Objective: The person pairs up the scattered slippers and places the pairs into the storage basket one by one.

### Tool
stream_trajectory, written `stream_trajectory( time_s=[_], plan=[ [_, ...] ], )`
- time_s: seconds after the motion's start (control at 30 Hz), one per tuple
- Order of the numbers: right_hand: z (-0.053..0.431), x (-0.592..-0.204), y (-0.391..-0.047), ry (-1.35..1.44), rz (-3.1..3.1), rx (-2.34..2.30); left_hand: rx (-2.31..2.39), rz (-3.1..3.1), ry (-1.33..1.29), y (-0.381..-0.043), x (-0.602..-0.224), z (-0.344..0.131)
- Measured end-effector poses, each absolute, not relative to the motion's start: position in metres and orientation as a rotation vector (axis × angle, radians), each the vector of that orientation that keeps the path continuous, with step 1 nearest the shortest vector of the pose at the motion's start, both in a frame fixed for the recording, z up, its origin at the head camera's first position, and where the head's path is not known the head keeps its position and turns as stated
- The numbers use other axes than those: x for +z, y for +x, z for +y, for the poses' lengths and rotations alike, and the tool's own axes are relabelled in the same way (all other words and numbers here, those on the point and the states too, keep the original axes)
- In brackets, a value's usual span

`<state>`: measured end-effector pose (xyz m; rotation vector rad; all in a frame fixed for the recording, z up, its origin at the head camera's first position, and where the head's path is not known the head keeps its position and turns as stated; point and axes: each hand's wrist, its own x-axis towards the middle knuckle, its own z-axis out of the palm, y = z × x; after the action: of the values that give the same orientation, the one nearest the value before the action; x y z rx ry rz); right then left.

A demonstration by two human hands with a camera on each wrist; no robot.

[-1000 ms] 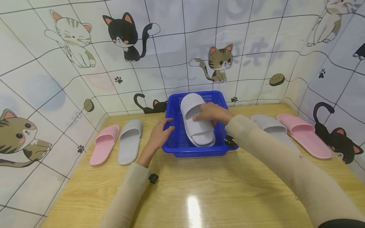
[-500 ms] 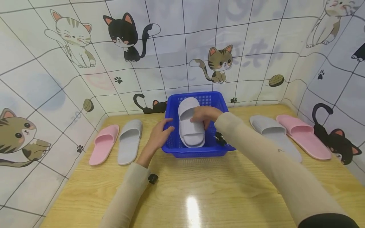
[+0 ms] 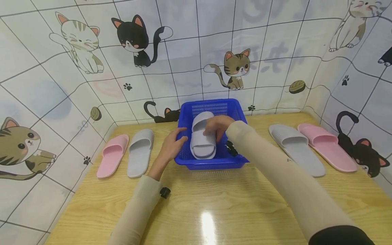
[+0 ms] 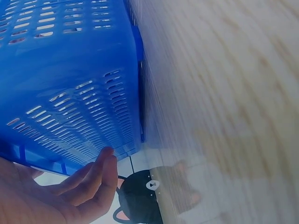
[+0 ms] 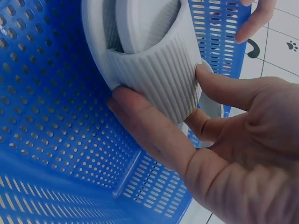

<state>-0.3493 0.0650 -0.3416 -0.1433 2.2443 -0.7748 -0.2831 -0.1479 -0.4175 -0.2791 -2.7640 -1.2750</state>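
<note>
My right hand (image 3: 218, 126) pinches a pair of light grey slippers (image 3: 203, 147) inside the blue plastic basket (image 3: 214, 165). In the right wrist view, thumb and fingers press on both sides of a ribbed strap (image 5: 159, 74), and the end of another sole shows through its opening. The pair lies lengthwise in the left half of the basket. My left hand (image 3: 172, 144) is at the basket's left rim, thumb and index finger reaching over it. Its other fingers (image 4: 96, 186) lie along the outer slotted wall in the left wrist view.
Left of the basket, a pink slipper (image 3: 112, 156) and a grey slipper (image 3: 140, 153) lie on the wooden table (image 3: 196, 200). Another grey slipper (image 3: 298, 151) and pink slipper (image 3: 329, 148) lie on the right. Behind stands a cat-patterned wall (image 3: 183, 51).
My right hand has moved left and down with the grey slippers, from tilted in the basket's middle to straighter along its left side. The left hand has stayed at the rim.
</note>
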Motion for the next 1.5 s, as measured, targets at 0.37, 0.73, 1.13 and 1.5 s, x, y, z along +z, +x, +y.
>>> stream_trajectory(
  time_s=[0.37,0.73,1.13,1.5],
  plan=[
    [0.061,-0.351,-0.354,-0.259,2.200,-0.705,-1.262,-2.744,-0.270,-0.284,-0.418,-0.149],
    [0.075,-0.361,-0.355,-0.349,2.226,-0.595,-1.257,-2.750,-0.268,-0.284,-0.417,-0.149],
    [0.080,-0.344,-0.350,-0.445,2.280,-0.422,-1.258,-2.754,-0.277,-0.284,-0.419,-0.150],
    [0.088,-0.294,-0.309,-0.941,2.499,-0.172,-1.249,-2.786,-0.294,-0.285,-0.417,-0.150]
  ],
)
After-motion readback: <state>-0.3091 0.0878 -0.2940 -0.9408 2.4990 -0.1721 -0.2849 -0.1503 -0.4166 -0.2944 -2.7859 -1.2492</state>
